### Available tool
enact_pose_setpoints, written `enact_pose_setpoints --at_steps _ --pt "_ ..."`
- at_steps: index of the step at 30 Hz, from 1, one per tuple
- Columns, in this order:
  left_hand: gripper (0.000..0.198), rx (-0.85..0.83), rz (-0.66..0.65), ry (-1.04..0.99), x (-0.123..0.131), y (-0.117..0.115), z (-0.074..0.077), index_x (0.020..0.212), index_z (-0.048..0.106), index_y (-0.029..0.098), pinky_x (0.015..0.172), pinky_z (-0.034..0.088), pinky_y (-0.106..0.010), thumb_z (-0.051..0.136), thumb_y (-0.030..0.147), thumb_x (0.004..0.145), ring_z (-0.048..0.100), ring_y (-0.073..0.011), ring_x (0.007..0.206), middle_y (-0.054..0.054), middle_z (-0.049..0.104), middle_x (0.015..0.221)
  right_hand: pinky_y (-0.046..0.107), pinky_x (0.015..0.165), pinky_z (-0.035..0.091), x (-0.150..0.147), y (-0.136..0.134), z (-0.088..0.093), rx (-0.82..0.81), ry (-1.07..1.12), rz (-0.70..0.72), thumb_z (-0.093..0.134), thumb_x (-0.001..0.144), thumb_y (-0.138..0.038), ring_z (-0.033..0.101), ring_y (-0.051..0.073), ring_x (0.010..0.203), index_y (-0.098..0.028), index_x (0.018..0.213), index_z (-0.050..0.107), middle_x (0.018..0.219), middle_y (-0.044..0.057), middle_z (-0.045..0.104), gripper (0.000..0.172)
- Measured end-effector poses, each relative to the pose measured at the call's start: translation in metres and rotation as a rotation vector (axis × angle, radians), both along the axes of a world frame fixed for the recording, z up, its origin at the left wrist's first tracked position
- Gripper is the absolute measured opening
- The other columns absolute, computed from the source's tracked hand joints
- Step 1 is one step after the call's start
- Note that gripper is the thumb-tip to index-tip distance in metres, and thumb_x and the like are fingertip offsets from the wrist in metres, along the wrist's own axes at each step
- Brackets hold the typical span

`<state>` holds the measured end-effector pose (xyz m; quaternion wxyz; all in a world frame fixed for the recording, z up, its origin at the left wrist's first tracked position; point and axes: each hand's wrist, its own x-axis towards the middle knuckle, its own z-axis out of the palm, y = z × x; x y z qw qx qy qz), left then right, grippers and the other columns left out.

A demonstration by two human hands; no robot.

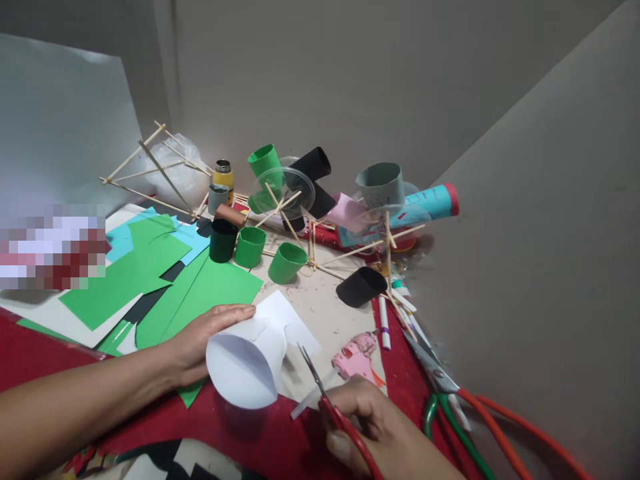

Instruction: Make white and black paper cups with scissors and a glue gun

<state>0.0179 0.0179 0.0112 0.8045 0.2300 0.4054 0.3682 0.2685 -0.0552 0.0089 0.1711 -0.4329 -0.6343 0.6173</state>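
Note:
My left hand (213, 343) is wrapped around a sheet of white paper (247, 360) curled into a wide tube, its round opening turned toward me. A flat corner of the sheet sticks out at the back right. In my right hand (363, 427) is a pair of red-handled scissors (317, 377), the blades pointing up and left toward the paper, a little apart from it. A pink glue gun (356, 357) with a clear glue stick lies just beyond my right hand. Green paper sheets (200, 300) lie beyond my left forearm.
Several green and black paper cups (287, 263) stand in the middle. A wheel of sticks and clear discs (283, 197) is behind them. Large orange-handled scissors (440, 380) lie at right. A stick frame (150, 160), a yellow bottle (223, 177) and a blue tube (430, 202) sit at the back.

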Motion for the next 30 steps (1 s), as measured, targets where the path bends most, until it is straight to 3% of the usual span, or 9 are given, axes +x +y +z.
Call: enact_pose_setpoints --at_steps 4,12,23,30 --pt "0.02 0.059 -0.005 0.043 0.001 -0.001 0.007 0.062 0.069 0.016 0.053 0.042 -0.022 0.085 0.027 0.06 0.055 -0.0123 0.055 -0.001 0.064 0.062 0.024 0.046 0.018 -0.007 0.004 -0.001 0.01 -0.057 -0.015 0.06 0.08 -0.066 0.023 0.007 0.051 -0.02 0.054 0.034 0.051 -0.006 0.03 0.059" --pt "0.03 0.107 -0.12 0.088 0.002 -0.006 0.009 0.06 0.068 0.018 0.05 0.037 -0.023 0.085 0.043 0.06 0.049 -0.0111 0.051 0.001 0.059 0.058 0.024 0.046 0.019 -0.009 0.006 0.0 -0.016 -0.167 -0.024 0.061 0.084 -0.034 0.025 0.007 0.05 -0.02 0.054 0.031 0.05 -0.008 0.028 0.044" --pt "0.032 0.114 -0.16 0.097 0.005 -0.01 -0.002 0.062 0.064 0.016 0.052 0.036 -0.022 0.081 0.042 0.068 0.049 -0.0103 0.052 0.001 0.058 0.059 0.025 0.047 0.02 -0.011 0.008 0.003 -0.022 -0.205 -0.006 0.06 0.081 -0.03 0.025 0.008 0.052 -0.019 0.056 0.038 0.052 -0.008 0.03 0.035" --pt "0.034 0.095 -0.161 0.097 0.006 -0.012 -0.001 0.06 0.064 0.017 0.056 0.037 -0.025 0.082 0.045 0.064 0.05 -0.0124 0.057 0.001 0.058 0.061 0.024 0.047 0.018 -0.012 0.01 0.003 0.029 -0.193 0.024 0.06 0.081 -0.028 0.024 0.007 0.051 -0.019 0.055 0.036 0.052 -0.008 0.026 0.036"
